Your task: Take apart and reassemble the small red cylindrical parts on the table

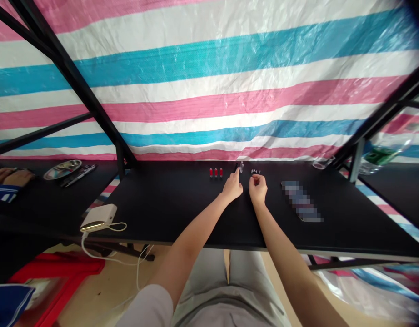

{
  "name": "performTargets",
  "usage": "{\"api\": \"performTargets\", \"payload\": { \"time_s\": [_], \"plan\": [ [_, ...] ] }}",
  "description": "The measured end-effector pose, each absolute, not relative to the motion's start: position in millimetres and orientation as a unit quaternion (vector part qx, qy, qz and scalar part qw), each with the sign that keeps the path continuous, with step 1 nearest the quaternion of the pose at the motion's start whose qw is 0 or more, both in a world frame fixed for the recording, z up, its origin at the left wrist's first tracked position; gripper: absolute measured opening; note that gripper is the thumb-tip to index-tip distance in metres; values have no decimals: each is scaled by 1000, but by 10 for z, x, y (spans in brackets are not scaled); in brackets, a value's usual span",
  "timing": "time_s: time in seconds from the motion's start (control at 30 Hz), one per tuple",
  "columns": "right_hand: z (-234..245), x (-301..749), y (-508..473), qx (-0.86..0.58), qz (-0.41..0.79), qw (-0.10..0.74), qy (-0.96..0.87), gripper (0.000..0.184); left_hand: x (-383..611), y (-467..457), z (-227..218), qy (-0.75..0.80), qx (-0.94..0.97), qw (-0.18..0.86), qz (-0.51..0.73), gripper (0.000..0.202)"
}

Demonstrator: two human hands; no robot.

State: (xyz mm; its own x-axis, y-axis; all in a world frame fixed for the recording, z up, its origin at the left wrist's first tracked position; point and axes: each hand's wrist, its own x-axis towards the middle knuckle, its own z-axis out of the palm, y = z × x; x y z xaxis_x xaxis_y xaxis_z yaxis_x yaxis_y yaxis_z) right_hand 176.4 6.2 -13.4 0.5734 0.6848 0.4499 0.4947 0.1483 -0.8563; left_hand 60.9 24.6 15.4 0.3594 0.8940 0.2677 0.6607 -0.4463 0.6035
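Observation:
Both my hands rest far out on a black table [182, 213], side by side. My left hand [232, 187] is curled, its fingertips pinching a small dark and clear piece [239, 168] that I cannot name. My right hand [258, 188] is also curled, thumb against fingers, just in front of several tiny pale-tipped parts [256, 171] standing in a row; whether it holds one is hidden. Three small red cylinders [216, 172] stand upright to the left of my left hand.
A blurred flat object [302, 202] lies to the right. A white power bank [99, 218] with a cable sits at the table's left front corner. A metal dish [62, 169] and pens [78, 175] lie on the neighbouring table, where another person's hands [8, 177] rest. Black frame posts stand at both sides.

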Motion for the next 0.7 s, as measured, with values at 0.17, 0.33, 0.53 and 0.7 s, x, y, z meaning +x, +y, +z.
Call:
{"api": "performTargets", "payload": {
  "time_s": [0.17,0.33,0.53,0.7],
  "plan": [
    [-150,1768,80,-640,86,606,-464,25,746,518,166,544,783,155,258,75],
    [-189,1778,114,-636,82,597,-481,25,783,613,146,571,778,132,226,66],
    [-197,1778,135,-641,90,589,-485,24,847,724,216,560,788,94,239,32],
    [-243,1814,174,-636,77,572,-511,21,815,672,234,551,774,135,281,18]
  ]
}}
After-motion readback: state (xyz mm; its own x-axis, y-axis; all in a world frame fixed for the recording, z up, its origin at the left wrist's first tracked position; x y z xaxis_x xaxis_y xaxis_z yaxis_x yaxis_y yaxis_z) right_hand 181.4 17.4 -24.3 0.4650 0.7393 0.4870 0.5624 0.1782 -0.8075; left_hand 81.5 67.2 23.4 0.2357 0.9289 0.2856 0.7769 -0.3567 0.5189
